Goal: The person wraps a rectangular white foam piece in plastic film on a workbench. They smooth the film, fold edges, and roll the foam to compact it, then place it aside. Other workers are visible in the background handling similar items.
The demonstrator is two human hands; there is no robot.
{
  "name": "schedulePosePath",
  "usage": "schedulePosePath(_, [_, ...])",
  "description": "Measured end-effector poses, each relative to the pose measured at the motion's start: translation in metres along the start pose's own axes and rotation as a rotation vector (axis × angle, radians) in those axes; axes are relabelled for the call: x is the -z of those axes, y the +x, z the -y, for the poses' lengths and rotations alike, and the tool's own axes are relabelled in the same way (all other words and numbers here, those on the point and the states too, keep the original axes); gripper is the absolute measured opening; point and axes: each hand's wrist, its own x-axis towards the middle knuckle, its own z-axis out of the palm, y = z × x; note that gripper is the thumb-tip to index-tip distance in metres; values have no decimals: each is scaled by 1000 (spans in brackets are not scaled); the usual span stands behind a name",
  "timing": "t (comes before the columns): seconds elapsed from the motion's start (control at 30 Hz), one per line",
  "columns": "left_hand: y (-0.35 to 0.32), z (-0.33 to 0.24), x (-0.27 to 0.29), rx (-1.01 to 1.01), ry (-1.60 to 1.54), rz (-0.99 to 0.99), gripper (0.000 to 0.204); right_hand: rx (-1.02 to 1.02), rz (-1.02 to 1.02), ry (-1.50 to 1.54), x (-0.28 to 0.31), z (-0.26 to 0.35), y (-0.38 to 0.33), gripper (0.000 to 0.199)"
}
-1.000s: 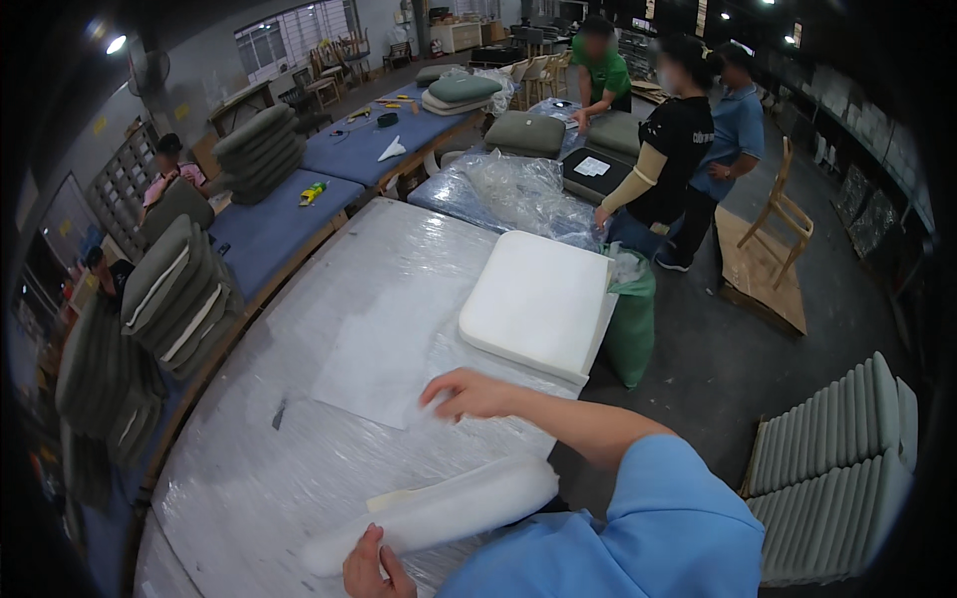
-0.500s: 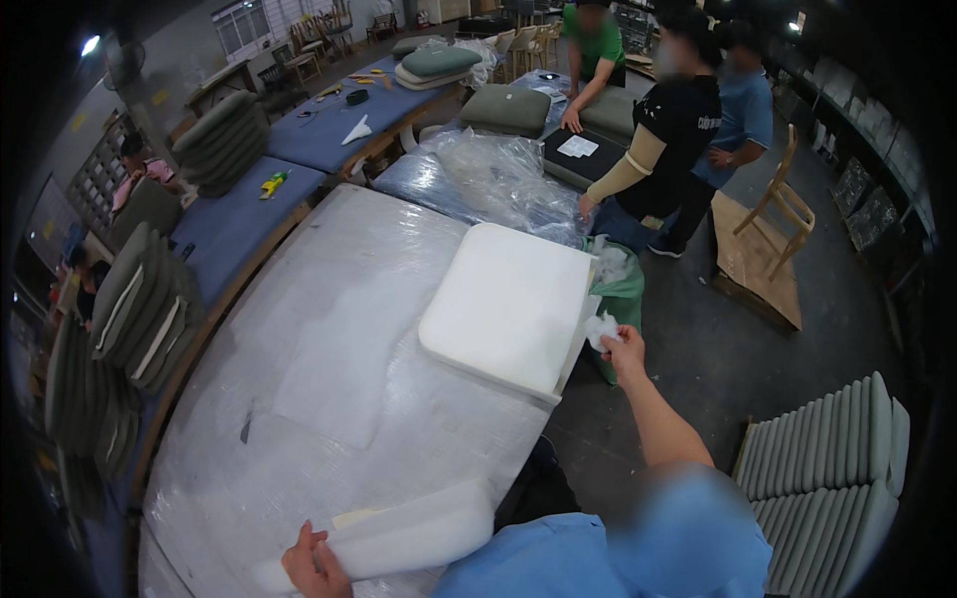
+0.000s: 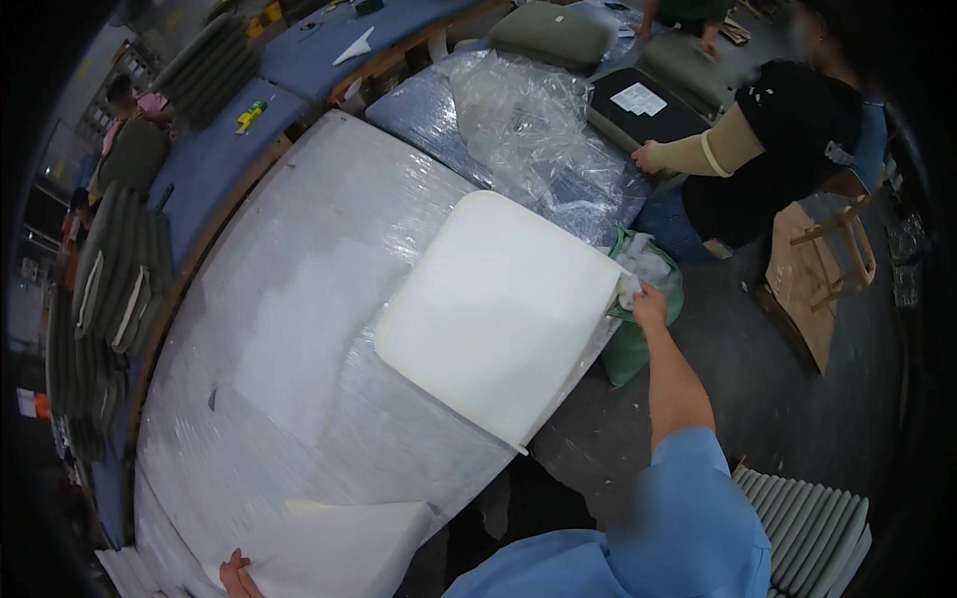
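Note:
My right hand [image 3: 650,304] pinches a tuft of white fibre stuffing [image 3: 629,289] at the mouth of a green sack [image 3: 628,354], where more loose stuffing bulges out. Beside it, a square white foam cushion [image 3: 498,314] with rounded corners lies flat on the plastic-covered table [image 3: 219,369], its right corner close to the sack. At the lower left, my left hand [image 3: 237,576] closes on the end of a second white padded piece [image 3: 339,548], which lies near my body. The palm and wrist of that hand are partly cut off by the frame.
Clear plastic sheeting [image 3: 518,120] covers the blue table ahead. A person in black handles a dark cushion [image 3: 643,110] there. Stacks of grey-green cushions stand left [image 3: 120,269] and lower right [image 3: 807,518]. A wooden chair [image 3: 842,264] sits at right on cardboard.
My right hand with the stuffing has moved up to the sack's mouth. The view has tilted down. The padded piece by my left hand now shows a broader face.

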Motion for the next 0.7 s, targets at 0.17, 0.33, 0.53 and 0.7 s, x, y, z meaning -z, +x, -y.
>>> schedulePosePath(0.17, [1, -9, -1, 24, 72, 14, 42, 253, 91, -488, -22, 14, 30, 31])
schedulePosePath(0.33, [10, -3, -4, 86, 100, 62, 42, 343, 113, -626, -25, 6, 49, 26])
schedulePosePath(0.53, [23, 0, -10, 76, 120, 54, 43, 332, 615, -789, -2, -2, 61, 51])
schedulePosePath(0.7, [2, -6, 5, 188, 96, 67, 40, 337, 867, -815, -2, 20, 47, 64])
